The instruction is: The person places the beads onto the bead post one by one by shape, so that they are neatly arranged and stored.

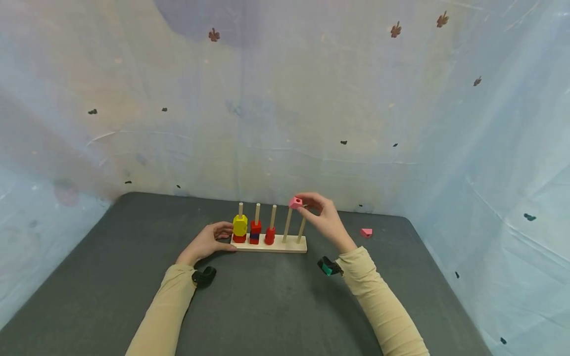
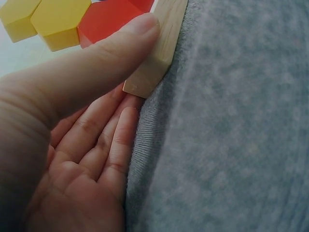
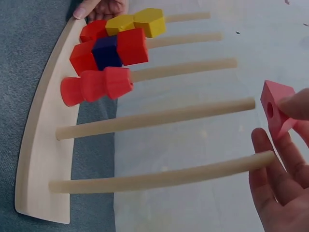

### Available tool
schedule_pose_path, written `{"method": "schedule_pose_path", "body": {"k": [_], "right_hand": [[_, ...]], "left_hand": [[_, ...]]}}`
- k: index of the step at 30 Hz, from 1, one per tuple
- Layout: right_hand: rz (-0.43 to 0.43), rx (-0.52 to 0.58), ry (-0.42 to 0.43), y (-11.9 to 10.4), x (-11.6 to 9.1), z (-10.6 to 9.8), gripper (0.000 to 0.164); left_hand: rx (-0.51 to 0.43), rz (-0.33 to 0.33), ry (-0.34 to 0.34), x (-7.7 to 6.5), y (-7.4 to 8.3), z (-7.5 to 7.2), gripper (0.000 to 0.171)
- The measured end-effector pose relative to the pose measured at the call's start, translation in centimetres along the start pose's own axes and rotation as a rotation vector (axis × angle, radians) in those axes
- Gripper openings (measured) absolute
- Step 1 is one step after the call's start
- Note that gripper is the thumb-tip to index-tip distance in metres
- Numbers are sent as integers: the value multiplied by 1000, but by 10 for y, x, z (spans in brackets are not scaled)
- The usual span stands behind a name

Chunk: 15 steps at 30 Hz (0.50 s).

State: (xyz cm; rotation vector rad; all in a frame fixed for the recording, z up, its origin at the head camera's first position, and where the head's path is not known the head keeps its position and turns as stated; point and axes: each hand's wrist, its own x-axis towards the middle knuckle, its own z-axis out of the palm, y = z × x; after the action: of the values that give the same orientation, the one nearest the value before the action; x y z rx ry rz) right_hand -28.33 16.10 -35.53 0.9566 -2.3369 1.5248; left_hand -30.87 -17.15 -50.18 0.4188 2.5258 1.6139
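Right hand has a pinching grip on the pink triangle block — held just at the top of the fourth peg. Left hand, fingers relaxed, rests against the left end of the wooden base on the tabletop — another pink block lies far right.

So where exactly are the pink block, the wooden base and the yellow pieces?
pink block (image 3: 276, 107), right wrist view, on its face beside the hole.
wooden base (image 1: 285, 244), head view, on its bare front edge.
yellow pieces (image 1: 240, 225), head view, middle of the stack.
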Motion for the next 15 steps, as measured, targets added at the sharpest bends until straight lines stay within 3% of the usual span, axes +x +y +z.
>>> {"method": "schedule_pose_path", "body": {"k": [6,15], "right_hand": [[16,10,-45,0,1,7,32],[55,-12,-41,-1,3,11,31]], "left_hand": [[-4,-4,-4,0,0,-1,70],[-7,-6,1,1,-2,-1,70]]}}
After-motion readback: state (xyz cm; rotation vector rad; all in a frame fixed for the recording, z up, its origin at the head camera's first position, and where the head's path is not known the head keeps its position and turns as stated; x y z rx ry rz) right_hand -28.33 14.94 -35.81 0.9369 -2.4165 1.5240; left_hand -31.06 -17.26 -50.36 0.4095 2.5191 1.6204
